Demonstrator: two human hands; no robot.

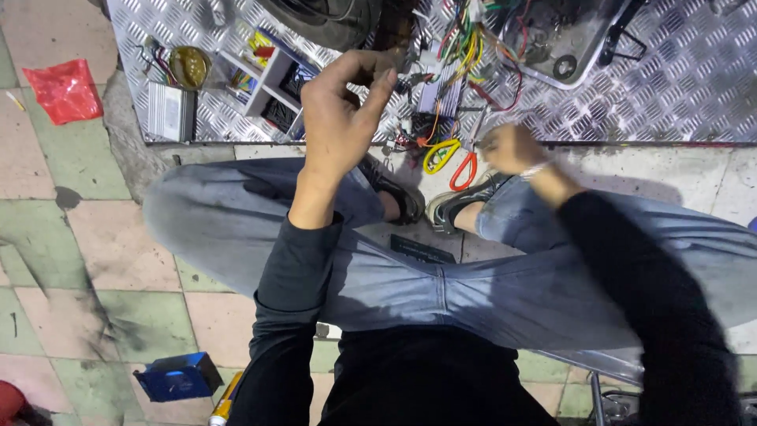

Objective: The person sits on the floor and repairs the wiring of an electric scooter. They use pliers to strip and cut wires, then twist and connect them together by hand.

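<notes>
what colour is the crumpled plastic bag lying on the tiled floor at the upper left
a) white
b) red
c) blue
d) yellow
b, the crumpled plastic bag on the tiled floor, left of the metal tread plate, is plainly red.

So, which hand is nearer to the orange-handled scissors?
The right hand: it is just right of the orange-handled scissors. The left hand is raised further away, to their left.
</notes>
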